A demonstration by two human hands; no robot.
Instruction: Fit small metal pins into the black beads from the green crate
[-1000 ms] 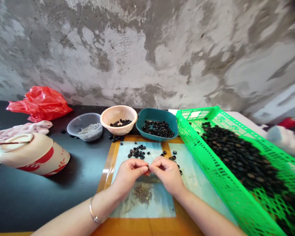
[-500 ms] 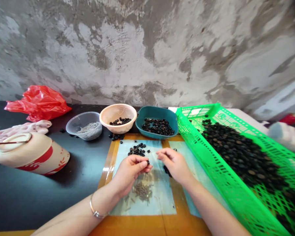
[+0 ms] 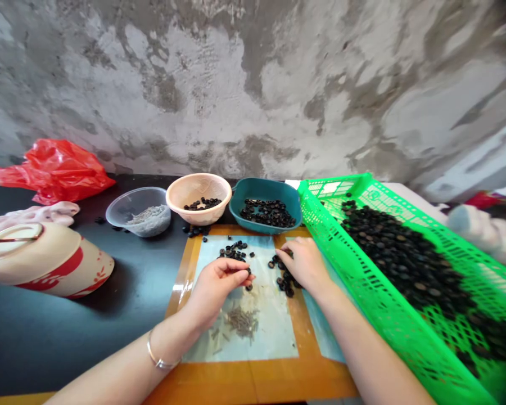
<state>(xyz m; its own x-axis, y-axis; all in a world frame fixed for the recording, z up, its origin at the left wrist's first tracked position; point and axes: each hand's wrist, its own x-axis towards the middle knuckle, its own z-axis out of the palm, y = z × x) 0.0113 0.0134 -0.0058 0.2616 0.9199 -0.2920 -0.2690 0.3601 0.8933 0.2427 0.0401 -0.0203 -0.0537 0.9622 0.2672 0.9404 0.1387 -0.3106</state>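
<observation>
My left hand (image 3: 215, 289) hovers over a pale blue sheet (image 3: 274, 332) with its fingertips pinched on a tiny dark piece. Beneath it lie thin brownish sticks (image 3: 241, 323). My right hand (image 3: 306, 264) rests on a cluster of small black rings (image 3: 283, 278), and its fingers hide part of them. Another group of black rings (image 3: 234, 252) lies above my left hand. The sheet covers an orange board (image 3: 253, 379). A metal bangle (image 3: 158, 360) circles my left wrist.
A bright green plastic crate (image 3: 375, 292) heaped with black pieces fills the right. A teal dish (image 3: 236, 208), peach bowl (image 3: 198, 188) and clear plastic bowl (image 3: 139, 208) stand behind the board. A tipped cream bowl (image 3: 54, 264) and red bag (image 3: 53, 171) lie left on a black table (image 3: 109, 337).
My right hand has moved away from my left and down onto the black rings. My left hand stays pinched, and the whole view has shifted slightly.
</observation>
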